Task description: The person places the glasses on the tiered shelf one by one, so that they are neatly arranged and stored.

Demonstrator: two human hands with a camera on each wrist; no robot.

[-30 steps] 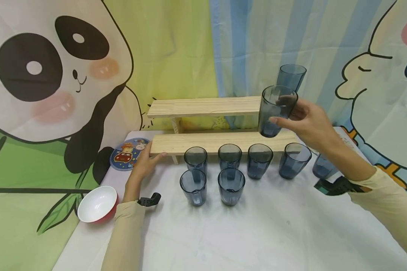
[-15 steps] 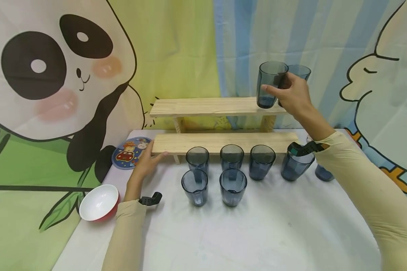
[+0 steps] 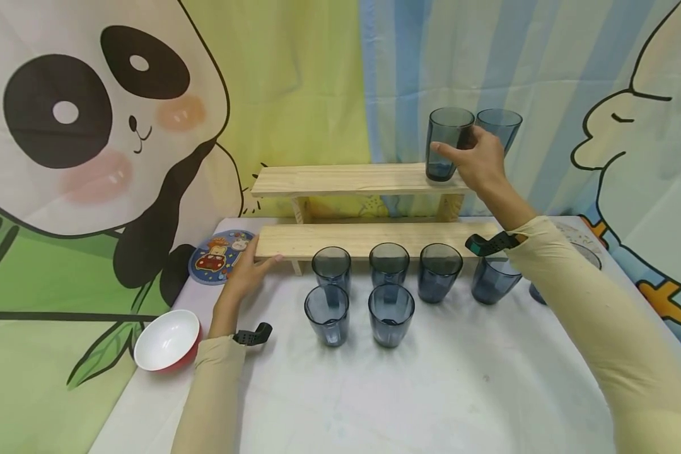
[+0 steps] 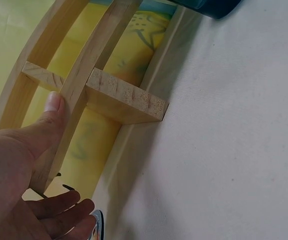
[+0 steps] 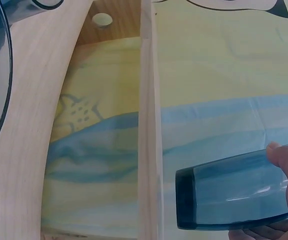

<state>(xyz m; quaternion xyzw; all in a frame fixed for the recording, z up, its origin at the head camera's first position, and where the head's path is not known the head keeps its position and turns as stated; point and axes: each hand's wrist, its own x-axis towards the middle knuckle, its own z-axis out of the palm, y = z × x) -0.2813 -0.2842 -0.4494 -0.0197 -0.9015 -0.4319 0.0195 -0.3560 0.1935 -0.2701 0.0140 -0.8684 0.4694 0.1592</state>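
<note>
My right hand (image 3: 479, 157) grips a blue-tinted drinking glass (image 3: 441, 146) by its side, upright over the right part of the upper board (image 3: 340, 178) of a two-tier wooden shelf. Whether its base touches the board, I cannot tell. Thumb and glass (image 5: 234, 192) also show in the right wrist view. Just right of it stands a matching glass (image 3: 498, 125), partly hidden by the hand. My left hand (image 3: 244, 272) holds the left end of the lower board (image 3: 369, 239), thumb (image 4: 53, 102) on its front edge.
Several matching glasses stand before the shelf, including a front pair, a left glass (image 3: 327, 315) and a right glass (image 3: 391, 315). My right sleeve partly covers others. At left lie a round blue picture mat (image 3: 212, 260) and a red-and-white bowl (image 3: 167, 340). A printed curtain hangs behind.
My right hand has raised the glass and carried it slightly left, from in front of the shelf up to the upper board beside the other glass. The left hand keeps its place.
</note>
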